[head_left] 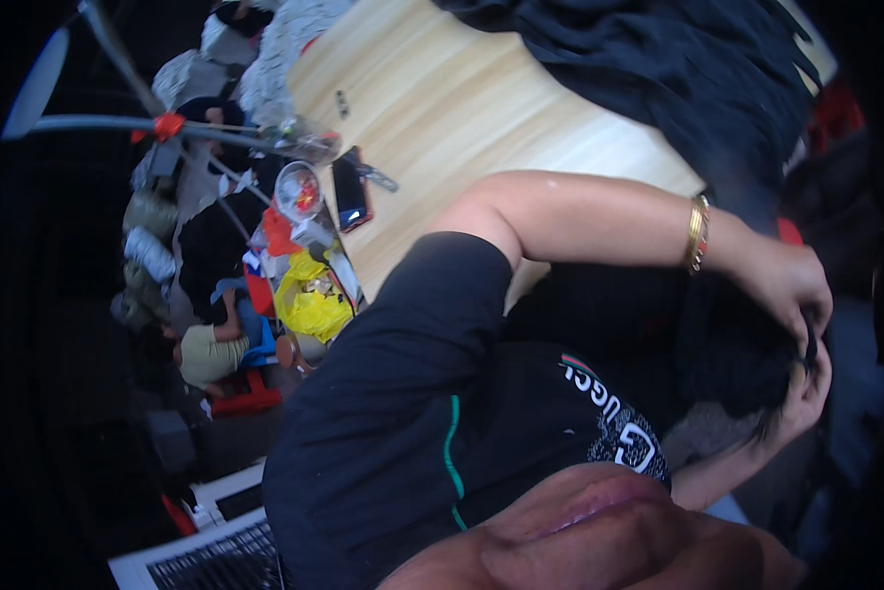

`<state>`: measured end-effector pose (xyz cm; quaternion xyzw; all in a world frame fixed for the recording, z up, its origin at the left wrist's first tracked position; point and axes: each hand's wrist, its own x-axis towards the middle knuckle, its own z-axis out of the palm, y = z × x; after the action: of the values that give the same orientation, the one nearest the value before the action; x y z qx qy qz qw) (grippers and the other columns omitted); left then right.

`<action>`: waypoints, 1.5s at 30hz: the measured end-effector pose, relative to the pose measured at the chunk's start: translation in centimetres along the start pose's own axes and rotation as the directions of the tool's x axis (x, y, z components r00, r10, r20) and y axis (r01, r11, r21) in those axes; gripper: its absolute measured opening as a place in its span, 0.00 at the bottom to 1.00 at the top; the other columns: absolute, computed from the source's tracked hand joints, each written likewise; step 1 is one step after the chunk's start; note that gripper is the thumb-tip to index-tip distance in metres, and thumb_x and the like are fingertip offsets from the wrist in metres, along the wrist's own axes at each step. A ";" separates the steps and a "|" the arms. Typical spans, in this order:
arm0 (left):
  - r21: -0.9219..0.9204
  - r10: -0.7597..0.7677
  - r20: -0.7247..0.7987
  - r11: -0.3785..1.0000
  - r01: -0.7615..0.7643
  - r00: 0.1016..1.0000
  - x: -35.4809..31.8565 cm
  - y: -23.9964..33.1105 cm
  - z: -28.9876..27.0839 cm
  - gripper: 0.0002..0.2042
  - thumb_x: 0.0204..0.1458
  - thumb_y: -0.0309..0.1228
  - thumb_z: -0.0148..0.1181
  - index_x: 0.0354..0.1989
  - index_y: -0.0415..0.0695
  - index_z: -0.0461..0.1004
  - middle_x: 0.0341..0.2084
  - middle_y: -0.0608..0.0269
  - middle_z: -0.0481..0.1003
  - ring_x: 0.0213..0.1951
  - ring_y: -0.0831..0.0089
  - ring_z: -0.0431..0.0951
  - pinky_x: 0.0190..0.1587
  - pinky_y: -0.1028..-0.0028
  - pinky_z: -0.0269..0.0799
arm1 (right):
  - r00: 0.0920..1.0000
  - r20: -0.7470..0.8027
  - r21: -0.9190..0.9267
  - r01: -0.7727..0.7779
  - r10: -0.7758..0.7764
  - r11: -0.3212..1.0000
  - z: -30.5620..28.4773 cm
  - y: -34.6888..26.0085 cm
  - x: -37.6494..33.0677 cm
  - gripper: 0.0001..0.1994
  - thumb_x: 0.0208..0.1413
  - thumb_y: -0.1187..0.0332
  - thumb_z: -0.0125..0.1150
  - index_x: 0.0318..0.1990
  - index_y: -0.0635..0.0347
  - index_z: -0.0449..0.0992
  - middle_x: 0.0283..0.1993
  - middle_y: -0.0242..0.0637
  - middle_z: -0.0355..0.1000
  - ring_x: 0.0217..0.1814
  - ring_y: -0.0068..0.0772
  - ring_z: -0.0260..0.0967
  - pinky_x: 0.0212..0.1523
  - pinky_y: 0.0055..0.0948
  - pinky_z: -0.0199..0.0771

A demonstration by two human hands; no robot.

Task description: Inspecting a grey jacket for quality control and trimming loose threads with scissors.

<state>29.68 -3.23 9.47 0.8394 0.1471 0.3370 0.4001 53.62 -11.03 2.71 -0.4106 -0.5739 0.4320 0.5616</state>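
The bunched piece of black fabric point(742, 364) sits at 3 o'clock in your view, close against your body and off the bench, caught between both your hands. Your left hand point(786, 280), on the arm with the gold bangle point(697, 233), comes over it from above with the fingers point(814, 329) curled down into the cloth. Your right hand point(808, 393) meets it from below, fingers closed round the same wad.

As I judge it, the work is at an early or middle stage. The fabric is gathered in a clump, neither spread flat nor folded, and nothing finished shows near your hands.

At 12 to 1 o'clock a large dark cloth point(698, 69) lies across the pale wooden bench point(462, 108). A dark phone point(351, 192) rests at the bench edge toward 10 o'clock, and a crumpled yellow plastic bag point(309, 300) sits below it among clutter.
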 end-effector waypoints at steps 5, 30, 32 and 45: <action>0.131 -0.022 -0.047 0.991 0.028 0.999 -1.3 0.2 -1.4 0.10 0.52 0.32 0.64 0.40 0.42 0.78 0.30 0.58 0.79 0.34 0.67 0.80 0.38 0.74 0.74 | 0.998 0.015 0.181 0.061 -0.065 0.982 3.8 -0.2 1.5 0.17 0.54 0.75 0.64 0.50 0.70 0.68 0.52 0.43 0.69 0.52 0.30 0.69 0.57 0.26 0.67; 0.671 0.084 0.018 0.737 -0.075 0.996 -1.3 1.5 -3.1 0.09 0.53 0.33 0.63 0.40 0.43 0.78 0.33 0.58 0.77 0.36 0.65 0.80 0.39 0.74 0.74 | 0.981 -0.001 -0.072 -0.193 0.194 0.978 2.9 -2.6 -3.2 0.06 0.57 0.77 0.61 0.41 0.66 0.74 0.41 0.29 0.72 0.42 0.15 0.66 0.44 0.17 0.66; 0.558 0.035 0.033 0.828 -0.047 0.999 -1.7 0.8 -3.4 0.10 0.53 0.35 0.64 0.39 0.42 0.77 0.31 0.58 0.75 0.33 0.62 0.78 0.37 0.72 0.73 | 0.990 -0.051 -0.096 -0.139 0.134 0.986 2.3 -3.1 -3.1 0.07 0.58 0.77 0.60 0.42 0.66 0.74 0.41 0.29 0.72 0.44 0.16 0.67 0.45 0.17 0.66; -0.170 -0.524 0.106 0.828 0.535 0.845 -5.6 0.8 -7.1 0.10 0.58 0.34 0.61 0.39 0.38 0.78 0.28 0.76 0.73 0.32 0.88 0.69 0.37 0.84 0.66 | 0.951 -0.306 -0.184 -0.015 -0.043 0.983 0.3 -5.2 -4.5 0.14 0.55 0.80 0.62 0.49 0.69 0.72 0.44 0.38 0.76 0.46 0.21 0.72 0.48 0.19 0.71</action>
<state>20.74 -2.55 10.83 0.7317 0.3297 0.2026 0.5612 53.51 -16.86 6.42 -0.5190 -0.5196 0.3035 0.6071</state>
